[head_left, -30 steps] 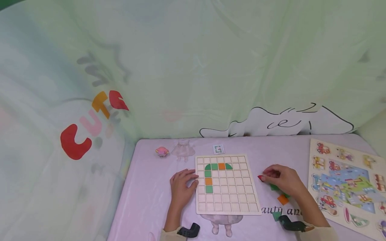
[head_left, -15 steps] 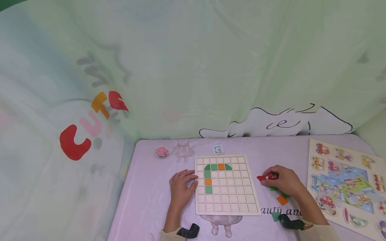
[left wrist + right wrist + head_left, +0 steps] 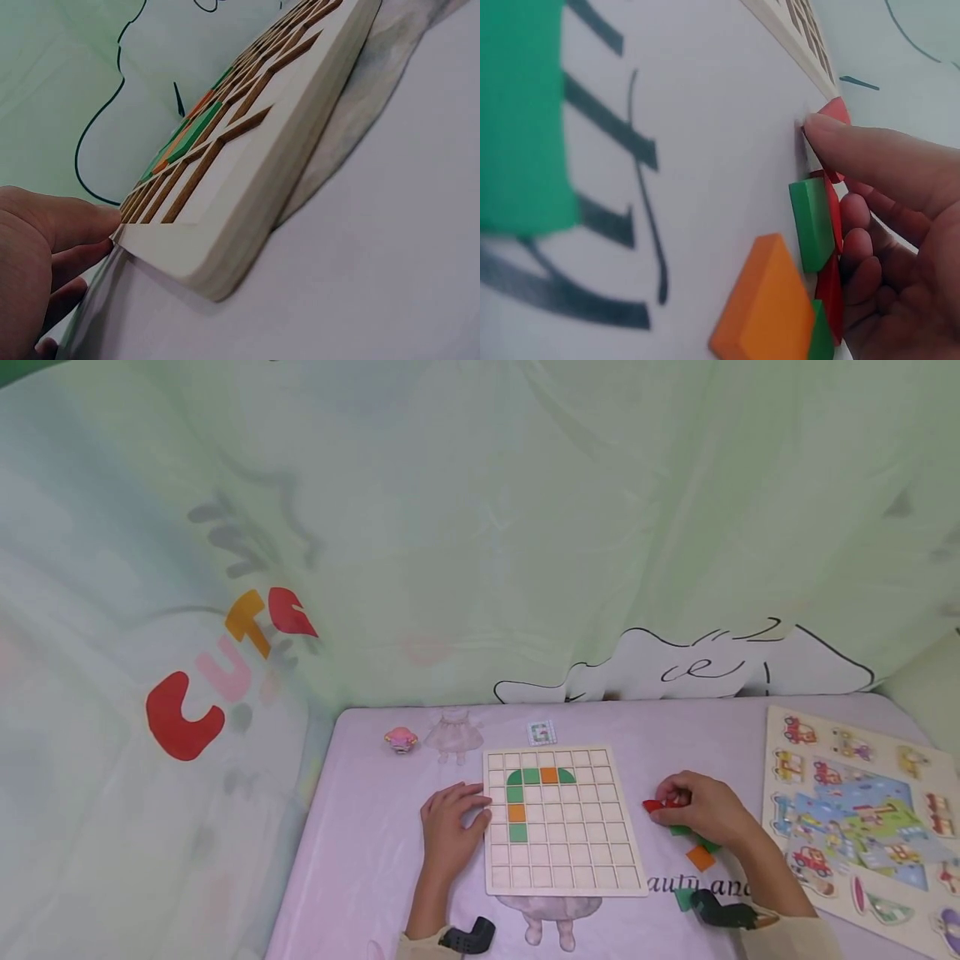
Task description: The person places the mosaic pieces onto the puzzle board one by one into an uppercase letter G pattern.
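A pale wooden grid board (image 3: 577, 852) lies flat on the table. Green and orange tiles (image 3: 517, 813) line part of its left side and top, with rounded green corner pieces. My left hand (image 3: 448, 828) rests at the board's left edge, thumb and a finger touching it; in the left wrist view the thumb (image 3: 86, 223) meets the rim. To the board's right, my right hand (image 3: 708, 810) pinches a red tile (image 3: 835, 111) between thumb and fingers, which partly hide it. More red pieces, a green block (image 3: 812, 223) and an orange tile (image 3: 701, 857) lie under and beside that hand.
A small pattern card (image 3: 542, 732) lies behind the board. A pink toy figure (image 3: 401, 740) stands at the back left. On the right lies a picture puzzle board (image 3: 776, 731) with loose picture pieces on top. A green tile (image 3: 683, 900) sits near my right wrist.
The right hand has stayed near the pile; more red shows at its fingertips than a second ago, and the red tile has shifted slightly. The left hand and board hold still.
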A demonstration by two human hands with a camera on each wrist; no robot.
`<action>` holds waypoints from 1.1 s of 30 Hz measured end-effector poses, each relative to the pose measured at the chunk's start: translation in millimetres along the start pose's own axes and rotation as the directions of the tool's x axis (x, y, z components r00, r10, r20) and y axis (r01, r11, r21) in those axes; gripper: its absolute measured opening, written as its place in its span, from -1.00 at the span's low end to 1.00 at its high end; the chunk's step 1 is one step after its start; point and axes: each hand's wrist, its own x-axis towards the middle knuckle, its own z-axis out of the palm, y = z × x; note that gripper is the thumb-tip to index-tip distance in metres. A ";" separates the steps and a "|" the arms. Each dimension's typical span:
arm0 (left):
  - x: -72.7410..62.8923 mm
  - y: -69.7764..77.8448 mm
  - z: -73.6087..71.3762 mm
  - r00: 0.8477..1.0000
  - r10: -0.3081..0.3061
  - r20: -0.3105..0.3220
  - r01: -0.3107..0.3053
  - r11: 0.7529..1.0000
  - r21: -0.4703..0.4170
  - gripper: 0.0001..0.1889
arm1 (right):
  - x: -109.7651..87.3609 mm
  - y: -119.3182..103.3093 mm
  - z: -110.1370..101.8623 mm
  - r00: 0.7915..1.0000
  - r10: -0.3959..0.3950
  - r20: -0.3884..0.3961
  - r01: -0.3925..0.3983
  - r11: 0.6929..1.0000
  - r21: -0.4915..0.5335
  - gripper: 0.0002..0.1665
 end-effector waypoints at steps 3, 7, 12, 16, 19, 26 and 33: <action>0.0 0.1 -0.3 1.000 0.001 -0.001 -0.001 1.000 -0.001 -0.84 | -0.4 0.6 -0.3 1.000 0.005 0.008 -0.005 1.000 0.011 -0.65; 0.2 -0.1 -0.3 1.000 0.002 0.000 -0.002 1.000 0.001 -0.84 | -0.6 2.8 0.9 1.000 0.007 0.024 -0.009 0.999 0.045 -0.67; 0.3 0.3 -1.0 1.000 0.002 0.000 -0.002 1.000 -0.002 -0.84 | 1.0 3.0 0.9 0.999 -0.007 0.043 0.002 0.995 0.105 -0.71; -0.1 1.0 -1.5 1.000 0.003 -0.001 -0.003 1.000 -0.003 -0.84 | 2.2 1.4 3.3 1.000 -0.010 0.027 0.006 0.992 0.124 -0.72; -0.9 0.3 -0.7 1.000 0.005 -0.005 -0.005 1.000 0.000 -0.84 | 2.1 -2.0 8.0 1.000 -0.008 -0.003 0.008 0.990 0.138 -0.69; -1.2 -1.5 1.1 1.000 0.009 -0.008 -0.009 1.000 0.009 -0.84 | 4.2 -16.6 15.7 0.995 -0.083 -0.049 0.092 0.965 0.247 -0.72; -0.6 -1.2 0.5 1.000 0.015 -0.014 -0.015 1.000 -0.012 -0.85 | 8.0 -40.7 19.4 0.992 -0.122 0.043 0.094 0.908 0.409 -0.70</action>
